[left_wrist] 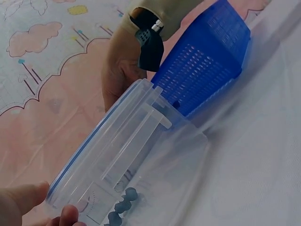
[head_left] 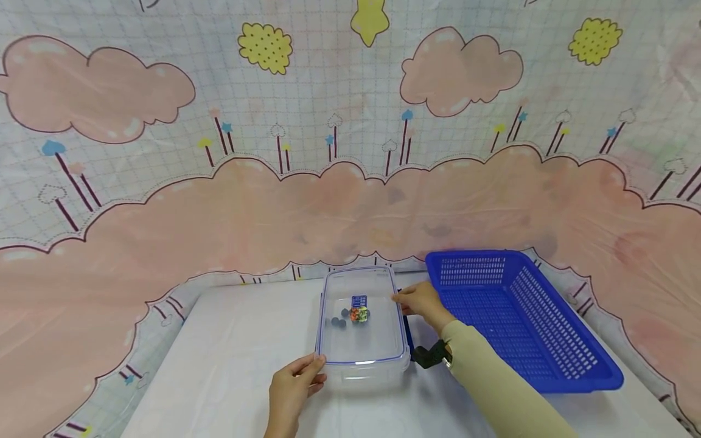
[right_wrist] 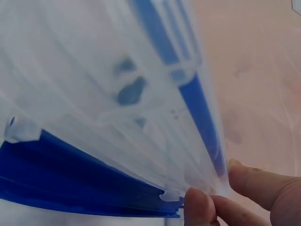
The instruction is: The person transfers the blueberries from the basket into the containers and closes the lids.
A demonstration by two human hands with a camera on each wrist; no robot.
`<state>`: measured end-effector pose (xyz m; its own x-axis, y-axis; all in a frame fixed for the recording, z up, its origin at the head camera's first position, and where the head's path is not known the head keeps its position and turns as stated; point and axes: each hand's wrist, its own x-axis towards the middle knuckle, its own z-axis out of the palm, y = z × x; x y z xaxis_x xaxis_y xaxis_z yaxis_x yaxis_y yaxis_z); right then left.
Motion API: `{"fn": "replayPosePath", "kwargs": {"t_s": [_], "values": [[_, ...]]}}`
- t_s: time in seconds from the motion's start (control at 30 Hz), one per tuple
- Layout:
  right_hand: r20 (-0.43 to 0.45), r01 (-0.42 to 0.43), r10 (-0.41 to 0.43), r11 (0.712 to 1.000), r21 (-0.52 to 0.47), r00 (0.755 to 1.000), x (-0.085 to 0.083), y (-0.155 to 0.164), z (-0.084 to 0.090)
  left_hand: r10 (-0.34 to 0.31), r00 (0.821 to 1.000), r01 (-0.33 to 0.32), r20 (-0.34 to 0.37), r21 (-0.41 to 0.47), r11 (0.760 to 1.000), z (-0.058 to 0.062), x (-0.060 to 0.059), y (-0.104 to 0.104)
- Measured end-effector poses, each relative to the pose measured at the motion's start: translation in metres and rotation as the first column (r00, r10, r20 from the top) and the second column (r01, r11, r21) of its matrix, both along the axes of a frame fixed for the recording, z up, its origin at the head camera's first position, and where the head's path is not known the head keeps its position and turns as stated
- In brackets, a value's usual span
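A clear plastic food container [head_left: 364, 374] stands on the white table, covered by a clear lid [head_left: 367, 347] with a blue seal. Through its walls show several small dark blue-grey round pieces [left_wrist: 123, 206]. A colourful sticker [head_left: 359, 314] marks the lid. My left hand [head_left: 296, 386] pinches the lid's near left corner, thumb on top and fingers under the rim. At the lid's right edge, toward the back, my right hand [head_left: 424, 305] grips the rim between thumb and fingers. A blue side latch [right_wrist: 84, 183] hangs open below that edge.
A blue perforated basket [head_left: 509, 316] stands on the right, close beside the right forearm. White table surface [head_left: 235, 340] stretches to the left of the container. Behind the table hangs a patterned cloth [head_left: 328, 219]. The right wrist wears a black strap [head_left: 432, 354].
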<state>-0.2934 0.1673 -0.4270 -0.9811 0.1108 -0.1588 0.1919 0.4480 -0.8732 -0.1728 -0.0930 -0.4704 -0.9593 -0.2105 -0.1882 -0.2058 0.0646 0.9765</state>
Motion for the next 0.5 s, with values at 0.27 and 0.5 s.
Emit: {"fn": "replayPosePath", "kwargs": {"t_s": [0.27,0.5], "values": [[0.028,-0.026,0.027,0.999,-0.023,0.999,-0.0011,0.0023,-0.0004,0.007,0.999,-0.012,-0.044,-0.106,0.994,0.0024,0.0006,0.0007],[0.077,-0.005,0.014,0.993,-0.116,0.997,-0.0015,0.0055,-0.0013,0.013,0.997,-0.025,-0.071,-0.174,0.984,0.003,0.0007,0.0019]]}}
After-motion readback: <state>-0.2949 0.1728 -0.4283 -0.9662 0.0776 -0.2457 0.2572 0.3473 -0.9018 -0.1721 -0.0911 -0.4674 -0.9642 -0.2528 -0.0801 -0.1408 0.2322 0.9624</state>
